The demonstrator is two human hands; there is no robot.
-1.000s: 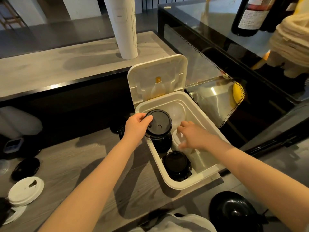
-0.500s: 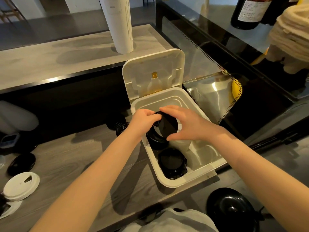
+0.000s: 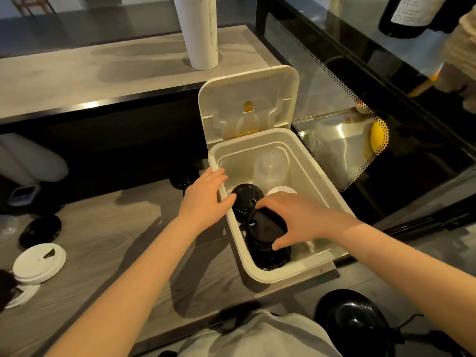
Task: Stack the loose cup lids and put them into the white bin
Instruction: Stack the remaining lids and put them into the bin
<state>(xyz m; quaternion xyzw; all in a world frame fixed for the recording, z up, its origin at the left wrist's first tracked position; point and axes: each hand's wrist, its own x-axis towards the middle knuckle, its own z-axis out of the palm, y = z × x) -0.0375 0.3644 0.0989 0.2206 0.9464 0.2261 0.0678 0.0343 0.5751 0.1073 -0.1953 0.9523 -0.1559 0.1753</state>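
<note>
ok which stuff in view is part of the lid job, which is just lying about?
Job: white bin, black lids in right hand, black stack in bin, loose white lids, loose black lid.
Lying about: white tube, bottle, black dish.

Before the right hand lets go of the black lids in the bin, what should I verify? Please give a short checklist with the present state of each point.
1. Bin lid open and out of the way: ok.
2. Right hand grips the black lids inside the white bin: ok.
3. Held lids sit flat on the near black stack: cannot tell; they look tilted.
4. Left hand rests on the bin's left rim to steady it: ok.
5. All loose lids collected: not ok; a white lid and a black lid lie on the table.
</note>
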